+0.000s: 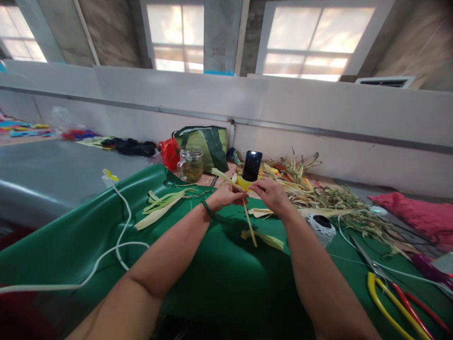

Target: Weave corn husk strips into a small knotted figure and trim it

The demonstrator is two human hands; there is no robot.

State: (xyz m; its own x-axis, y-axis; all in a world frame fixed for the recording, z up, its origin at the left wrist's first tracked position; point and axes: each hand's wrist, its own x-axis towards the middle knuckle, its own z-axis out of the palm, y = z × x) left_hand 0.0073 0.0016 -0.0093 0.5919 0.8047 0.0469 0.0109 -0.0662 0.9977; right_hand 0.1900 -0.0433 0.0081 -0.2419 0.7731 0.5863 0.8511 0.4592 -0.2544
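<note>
My left hand, with a dark green bead bracelet at the wrist, is closed on a narrow pale corn husk strip. The strip's lower end hangs over the green cover, and a husk end sticks out above the fingers. Close beside it, my right hand has thumb and fingers pinched together. Whatever lies between those fingertips is too small to make out. Below the hands a loose husk piece rests on the green cover. More green and pale husks lie to the left.
Behind stand a phone on a yellow holder, a glass mug and a green bag. Dried husks are heaped at right, near a white thread spool and scissors. A white cable crosses the left side.
</note>
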